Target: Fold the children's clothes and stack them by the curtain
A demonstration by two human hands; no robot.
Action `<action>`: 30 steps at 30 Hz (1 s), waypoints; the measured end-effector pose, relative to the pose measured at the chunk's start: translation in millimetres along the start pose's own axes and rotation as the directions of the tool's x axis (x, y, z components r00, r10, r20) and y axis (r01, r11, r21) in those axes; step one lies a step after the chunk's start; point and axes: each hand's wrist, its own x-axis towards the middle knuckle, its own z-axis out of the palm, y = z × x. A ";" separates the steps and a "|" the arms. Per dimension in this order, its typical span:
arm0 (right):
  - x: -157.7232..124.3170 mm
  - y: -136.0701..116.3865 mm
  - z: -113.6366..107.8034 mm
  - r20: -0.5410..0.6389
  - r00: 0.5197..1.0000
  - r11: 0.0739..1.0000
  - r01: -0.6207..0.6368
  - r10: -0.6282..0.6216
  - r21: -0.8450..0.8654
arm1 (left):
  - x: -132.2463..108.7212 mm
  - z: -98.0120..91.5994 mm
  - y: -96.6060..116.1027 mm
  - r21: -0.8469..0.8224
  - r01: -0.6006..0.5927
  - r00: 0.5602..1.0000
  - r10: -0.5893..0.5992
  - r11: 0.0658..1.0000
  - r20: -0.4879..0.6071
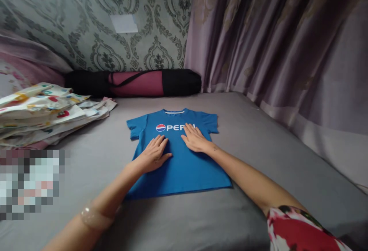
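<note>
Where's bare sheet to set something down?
Widest: grey sheet right of the blue T-shirt, between it and the curtain. Narrower: the strip between its collar and the tube bag. Crowded: far left, under the patterned cloth pile; the shirt's front, under left hand and right hand. Pixelated patch: can't tell.

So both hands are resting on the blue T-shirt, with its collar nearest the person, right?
Not quite: the head view shows the collar at the far end, with the hem nearest the person. The left hand and right hand do rest on the blue T-shirt.
</note>
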 end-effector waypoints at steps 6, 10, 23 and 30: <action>47.3 20.7 -1.4 -0.027 0.994 0.992 -0.106 0.104 -0.071 | -2.6 4.8 9.9 0.067 0.135 0.989 -0.139 0.989 0.057; 74.5 36.4 -6.6 -0.062 0.984 0.980 -0.170 0.164 -0.104 | -16.7 6.7 13.8 0.091 0.129 0.990 -0.133 0.987 0.040; 74.3 51.2 -10.5 -0.075 0.994 0.984 -0.088 0.077 -0.156 | -30.3 5.9 13.1 0.086 0.108 0.992 -0.112 0.991 0.050; -10.1 43.8 -6.1 0.011 0.988 0.980 0.154 -0.154 -0.126 | -41.4 2.6 -2.0 0.025 0.053 0.993 -0.055 0.998 0.108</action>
